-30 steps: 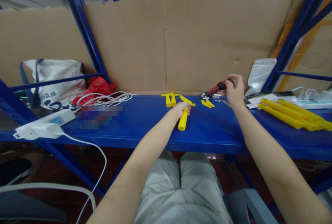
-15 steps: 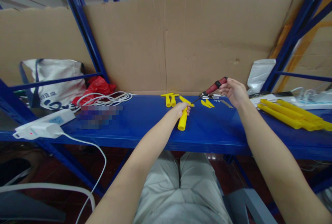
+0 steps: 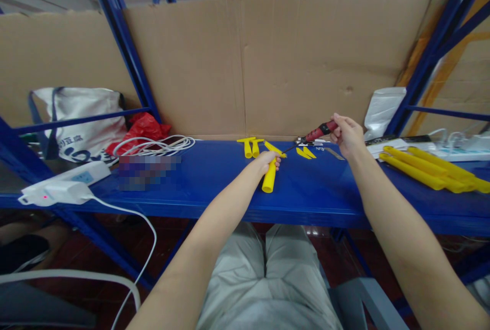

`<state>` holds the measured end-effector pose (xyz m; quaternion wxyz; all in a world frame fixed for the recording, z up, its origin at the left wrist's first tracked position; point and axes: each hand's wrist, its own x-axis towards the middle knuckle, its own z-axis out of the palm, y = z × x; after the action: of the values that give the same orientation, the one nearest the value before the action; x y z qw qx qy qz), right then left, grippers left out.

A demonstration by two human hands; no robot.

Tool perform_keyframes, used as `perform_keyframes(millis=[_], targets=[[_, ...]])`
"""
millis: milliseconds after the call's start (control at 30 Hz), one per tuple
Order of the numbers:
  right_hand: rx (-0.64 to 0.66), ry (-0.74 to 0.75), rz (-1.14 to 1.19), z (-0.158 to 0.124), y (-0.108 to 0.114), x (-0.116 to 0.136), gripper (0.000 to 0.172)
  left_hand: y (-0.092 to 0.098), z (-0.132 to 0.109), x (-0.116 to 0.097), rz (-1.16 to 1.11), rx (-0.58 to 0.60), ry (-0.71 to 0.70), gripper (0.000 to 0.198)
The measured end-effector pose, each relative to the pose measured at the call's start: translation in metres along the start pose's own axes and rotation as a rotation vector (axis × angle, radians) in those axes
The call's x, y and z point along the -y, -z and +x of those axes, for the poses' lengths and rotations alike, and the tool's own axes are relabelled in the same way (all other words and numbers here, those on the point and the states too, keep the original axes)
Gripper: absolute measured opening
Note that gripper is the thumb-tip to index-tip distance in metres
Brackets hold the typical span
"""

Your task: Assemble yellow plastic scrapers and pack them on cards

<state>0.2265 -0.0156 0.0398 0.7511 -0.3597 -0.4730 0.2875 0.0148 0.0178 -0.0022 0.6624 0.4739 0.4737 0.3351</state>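
My left hand is wrapped round a yellow tube over the blue shelf, its near round end pointing at me. In my right hand is the end of a red and black screwdriver, pinched by the fingers. The thin shaft slants down and left to the far end of the tube, by my left fingers. The contact at the tip is too small to make out. Just behind the left hand lies another yellow piece. Two yellow T-shaped pieces rest to its left.
Small flat yellow pieces and a metal strip lie below the screwdriver. Several long yellow tubes are stacked at right. A power strip, coiled white cable and cloth bag occupy the left. Cardboard stands behind.
My right fingers have shifted on the screwdriver's end, and its handle has dropped slightly. The left hand and the tube look the same.
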Motion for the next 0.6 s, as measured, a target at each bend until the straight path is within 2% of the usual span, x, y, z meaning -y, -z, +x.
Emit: perform_keyframes(millis=[167,267,467,600], targets=[[0.039,-0.080,0.045,-0.0031,-0.0032,0.0046,0.022,-0.0011,-0.0028,-0.0013,0.005,-0.003,0.001,0.019],[0.060,-0.074,0.058,-0.0033,-0.0039,0.0038,0.021,-0.0017,-0.0045,-0.0026,0.016,-0.013,0.003,0.018],[-0.019,-0.024,0.022,-0.0001,-0.0006,-0.0014,0.032,-0.0009,-0.0036,-0.0033,0.009,-0.011,0.012,0.014],[-0.071,-0.038,-0.002,0.0019,0.0012,-0.0039,0.028,0.0005,0.0001,-0.0027,-0.013,-0.005,0.026,0.009]])
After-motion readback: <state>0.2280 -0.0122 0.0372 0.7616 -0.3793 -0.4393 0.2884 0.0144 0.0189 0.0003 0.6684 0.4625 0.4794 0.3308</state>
